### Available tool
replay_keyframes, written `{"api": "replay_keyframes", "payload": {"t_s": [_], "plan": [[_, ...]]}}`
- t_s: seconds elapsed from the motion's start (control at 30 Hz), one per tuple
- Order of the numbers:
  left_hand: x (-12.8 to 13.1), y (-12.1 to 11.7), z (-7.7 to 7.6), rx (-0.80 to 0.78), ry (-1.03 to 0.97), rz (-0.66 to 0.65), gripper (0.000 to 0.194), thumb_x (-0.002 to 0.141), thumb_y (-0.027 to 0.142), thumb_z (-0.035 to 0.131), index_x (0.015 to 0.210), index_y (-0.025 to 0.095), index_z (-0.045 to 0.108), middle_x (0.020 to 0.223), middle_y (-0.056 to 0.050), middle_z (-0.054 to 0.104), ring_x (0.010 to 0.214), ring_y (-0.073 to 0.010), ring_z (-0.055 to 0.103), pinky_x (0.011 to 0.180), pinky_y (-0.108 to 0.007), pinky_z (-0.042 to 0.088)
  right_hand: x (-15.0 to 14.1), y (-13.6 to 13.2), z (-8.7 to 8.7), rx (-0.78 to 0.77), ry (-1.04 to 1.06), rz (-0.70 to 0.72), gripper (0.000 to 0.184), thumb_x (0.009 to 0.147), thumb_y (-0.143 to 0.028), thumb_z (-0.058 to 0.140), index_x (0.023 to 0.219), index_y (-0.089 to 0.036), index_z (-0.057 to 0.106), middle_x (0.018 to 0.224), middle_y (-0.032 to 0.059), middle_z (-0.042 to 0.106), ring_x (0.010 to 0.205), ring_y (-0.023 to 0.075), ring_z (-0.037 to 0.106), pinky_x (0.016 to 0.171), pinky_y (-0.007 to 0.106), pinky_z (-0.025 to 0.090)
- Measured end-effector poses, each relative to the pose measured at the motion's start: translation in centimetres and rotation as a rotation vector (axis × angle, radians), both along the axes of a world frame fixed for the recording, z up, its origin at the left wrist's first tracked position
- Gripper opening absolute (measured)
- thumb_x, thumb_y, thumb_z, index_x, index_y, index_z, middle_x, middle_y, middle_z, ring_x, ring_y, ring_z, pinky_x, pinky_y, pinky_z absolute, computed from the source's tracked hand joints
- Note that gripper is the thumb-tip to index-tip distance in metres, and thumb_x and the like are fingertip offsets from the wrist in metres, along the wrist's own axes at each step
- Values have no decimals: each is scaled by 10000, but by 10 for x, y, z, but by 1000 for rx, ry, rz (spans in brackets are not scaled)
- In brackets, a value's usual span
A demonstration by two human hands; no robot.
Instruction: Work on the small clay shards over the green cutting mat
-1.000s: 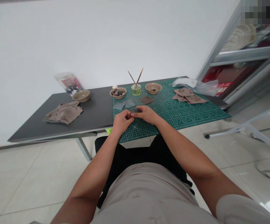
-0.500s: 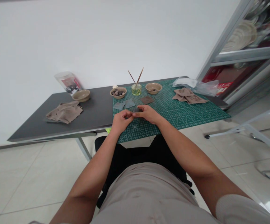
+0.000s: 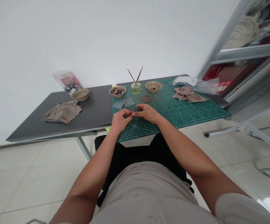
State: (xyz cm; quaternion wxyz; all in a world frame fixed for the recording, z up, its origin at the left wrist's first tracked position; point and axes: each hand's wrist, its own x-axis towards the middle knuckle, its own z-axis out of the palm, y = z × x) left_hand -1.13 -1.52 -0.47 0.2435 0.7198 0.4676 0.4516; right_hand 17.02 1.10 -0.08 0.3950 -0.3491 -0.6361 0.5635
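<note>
My left hand (image 3: 121, 119) and my right hand (image 3: 149, 114) meet over the front of a green cutting mat (image 3: 135, 132). A small dark grey sheet (image 3: 136, 109), looking like sandpaper, is pinched between the thumb and fingers of my right hand. The fingertips of my left hand are closed against it, and whatever they grip is too small to make out. Just beyond lie two pale grey square sheets (image 3: 129, 102) and a brown square sheet (image 3: 147, 98).
Behind are a bowl of small stones (image 3: 117, 91), a glass jar (image 3: 136, 88) with two thin brushes, and a bowl with a few dark pieces (image 3: 153, 87). Brown cloths (image 3: 63, 112) lie left and right. An empty bowl (image 3: 80, 94), a clear tub (image 3: 67, 82) and a plastic bag (image 3: 195, 83) stand near the wall.
Both hands stay together in nearly the same place. A little more of the dark grey sheet shows above my right fingers. The view has shifted slightly.
</note>
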Motion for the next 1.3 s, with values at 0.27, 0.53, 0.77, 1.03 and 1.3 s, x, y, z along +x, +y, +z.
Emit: {"api": "replay_keyframes", "payload": {"t_s": [0.27, 0.53, 0.77, 1.03, 1.3], "plan": [[0, 2, -1, -32, -55, -17, 153, 733, 323, 704, 696, 192, 634, 681, 19, 672, 646, -129, 604, 637, -255, 477, 1, 1, -3, -70, 81, 13, 333, 654, -432, 806, 784, -166, 653, 697, -23, 633, 594, 100, 527, 575, 236, 409], [-1, 4, 0, -130, -220, -117, 192, 707, 335, 739, 778, 186, 641, 756, -19, 718, 694, -167, 672, 652, -295, 530, 1, -1, 0, -120, 177, 49, 342, 629, -409, 825, 833, -166, 696, 776, 10, 692, 699, 132, 603, 682, 269, 481], [-2, 4, -1, -77, -109, -53, 168, 722, 334, 722, 730, 182, 651, 690, 13, 682, 629, -127, 609, 628, -260, 492, 0, -1, 1, -101, 126, 25, 328, 628, -398, 823, 804, -153, 696, 724, -5, 667, 634, 109, 567, 617, 244, 449], [0, 6, 1, -206, -345, -232, 202, 689, 317, 728, 773, 187, 599, 764, -13, 714, 720, -178, 690, 718, -340, 567, 1, 1, -1, -129, 197, 29, 303, 603, -371, 834, 777, -162, 697, 728, 2, 683, 671, 127, 608, 650, 254, 474], [0, 8, -1, -188, -301, -217, 220, 689, 326, 727, 816, 190, 609, 772, -1, 693, 711, -160, 662, 693, -314, 545, 2, 1, -5, -76, 168, 10, 286, 662, -381, 818, 820, -166, 715, 738, -3, 689, 650, 117, 605, 631, 250, 472]]}}
